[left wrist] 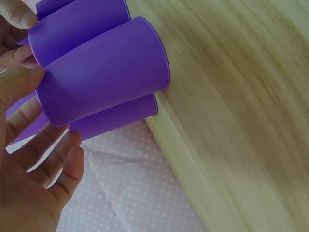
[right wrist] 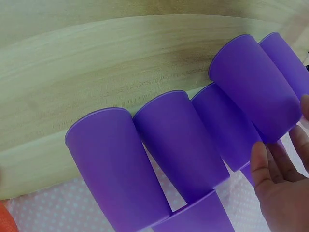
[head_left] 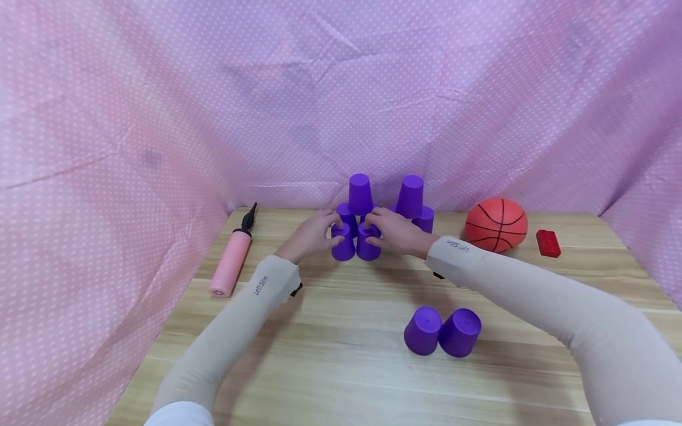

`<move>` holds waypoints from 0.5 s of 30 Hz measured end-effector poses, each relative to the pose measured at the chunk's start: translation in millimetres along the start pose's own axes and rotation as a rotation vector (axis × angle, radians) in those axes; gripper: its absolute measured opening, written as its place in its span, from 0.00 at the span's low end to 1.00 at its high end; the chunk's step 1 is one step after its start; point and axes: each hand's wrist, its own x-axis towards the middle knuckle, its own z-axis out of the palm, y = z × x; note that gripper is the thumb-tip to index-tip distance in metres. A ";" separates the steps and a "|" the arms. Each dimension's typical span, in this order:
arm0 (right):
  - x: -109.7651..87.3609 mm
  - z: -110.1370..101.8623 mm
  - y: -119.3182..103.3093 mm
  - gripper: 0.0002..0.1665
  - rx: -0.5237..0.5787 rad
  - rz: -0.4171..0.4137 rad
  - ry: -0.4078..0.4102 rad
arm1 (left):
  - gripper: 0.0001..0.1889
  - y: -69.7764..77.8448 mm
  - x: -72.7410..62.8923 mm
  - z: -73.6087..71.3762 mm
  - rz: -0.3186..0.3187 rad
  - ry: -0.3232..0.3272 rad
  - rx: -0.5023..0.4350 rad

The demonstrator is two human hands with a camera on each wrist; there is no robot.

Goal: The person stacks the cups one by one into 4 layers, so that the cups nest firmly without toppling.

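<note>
Two upside-down purple cups stand side by side on the wooden table before me. My left hand (head_left: 313, 236) pinches the left cup (head_left: 343, 249) near its raised base, thumb on the near side. The right cup (head_left: 369, 251) has my right hand (head_left: 401, 232) at its base, thumb and index finger around it, other fingers loosely bent. Right behind them, one purple cup (head_left: 360, 192) sits atop lower cups, of which a left one (head_left: 346, 216) shows partly. Further right another raised cup (head_left: 410, 196) rests on lower cups, one (head_left: 424, 219) visible beside my right hand.
Two more upside-down purple cups, one left (head_left: 423, 332) and one right (head_left: 461, 333), stand nearer me. A pink hand pump (head_left: 231, 260) lies at left. An orange-red basketball (head_left: 496, 225) and a red toy brick (head_left: 548, 243) are at right. A dotted pink curtain (head_left: 330, 106) hangs behind.
</note>
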 end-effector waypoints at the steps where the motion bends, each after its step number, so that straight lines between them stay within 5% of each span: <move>1: 0.4 0.5 -0.6 0.14 -0.001 0.009 0.001 | 0.11 -0.4 -0.3 0.4 -0.002 0.003 -0.002; 8: 1.2 2.6 -4.2 0.13 -0.028 0.087 -0.006 | 0.11 -1.4 -2.4 2.1 -0.015 0.008 -0.011; 15: -5.9 1.6 -1.8 0.12 -0.025 0.007 0.048 | 0.11 -2.7 -5.0 -0.1 0.007 0.014 -0.034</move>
